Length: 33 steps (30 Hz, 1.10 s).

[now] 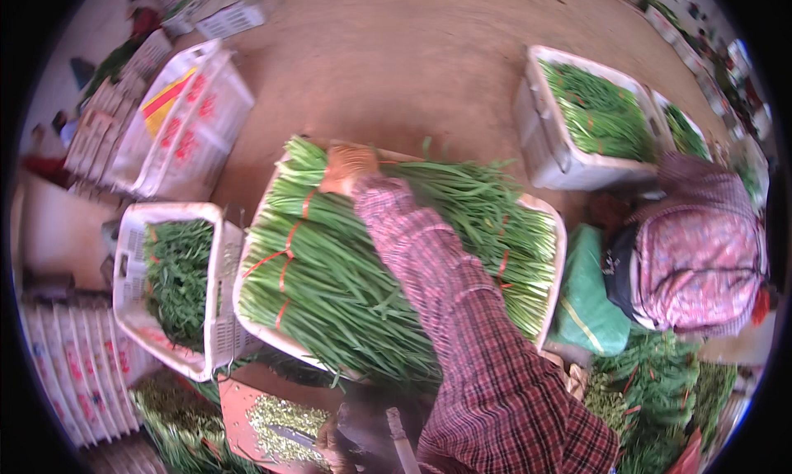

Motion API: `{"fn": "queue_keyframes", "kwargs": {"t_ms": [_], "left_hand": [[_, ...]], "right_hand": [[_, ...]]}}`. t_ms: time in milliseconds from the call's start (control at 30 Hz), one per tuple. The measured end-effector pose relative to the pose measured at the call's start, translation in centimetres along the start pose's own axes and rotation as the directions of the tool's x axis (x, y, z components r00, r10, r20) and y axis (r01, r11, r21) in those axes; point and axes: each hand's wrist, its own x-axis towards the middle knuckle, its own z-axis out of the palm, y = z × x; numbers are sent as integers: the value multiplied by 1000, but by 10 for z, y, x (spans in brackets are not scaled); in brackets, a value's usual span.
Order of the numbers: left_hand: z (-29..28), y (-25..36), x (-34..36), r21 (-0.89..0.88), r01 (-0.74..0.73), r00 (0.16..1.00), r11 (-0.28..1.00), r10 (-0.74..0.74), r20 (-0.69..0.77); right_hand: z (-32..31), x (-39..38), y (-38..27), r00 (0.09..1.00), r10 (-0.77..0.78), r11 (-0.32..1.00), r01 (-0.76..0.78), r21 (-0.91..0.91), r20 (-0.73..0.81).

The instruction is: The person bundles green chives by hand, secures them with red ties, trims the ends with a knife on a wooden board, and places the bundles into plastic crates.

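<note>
A pale crate in the middle is piled with bundles of long, flat-leaved garlic chives, their light stalk ends to the left and right. Orange ties cross the left stalks. My right arm, in a checked sleeve, reaches over the pile. Its hand, orange and seemingly gloved, is closed on a chive bundle at the far edge; the fingertips are partly hidden. At the lower edge my left hand is closed around a knife, whose blade lies over a reddish board strewn with chopped pale-green bits.
To the left stands a white crate of dark leafy greens, with stacked crates beyond. Another crate of greens is at the far right. Near it are a pink-patterned backpack and a green sack. More greens lie below.
</note>
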Motion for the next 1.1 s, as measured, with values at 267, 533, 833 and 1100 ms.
{"fn": "queue_keyframes", "kwargs": {"t_ms": [267, 533, 833, 1100], "left_hand": [[4, 28, -17, -252, 103, 992, 962, -118, -46], [11, -19, 2, -143, 112, 993, 983, -117, -28], [41, 5, 27, -22, 128, 991, 992, -128, -34], [47, 9, 28, 17, 137, 989, 990, -136, -62]], "right_hand": [[2, 7, -30, 999, 24, 993, -21, -113, 28], [27, -5, -8, 977, 46, 960, -101, -261, -210], [21, -4, -18, 989, 121, 947, -139, -289, -79], [42, 15, -10, 986, 117, 951, -145, -273, -115]]}}
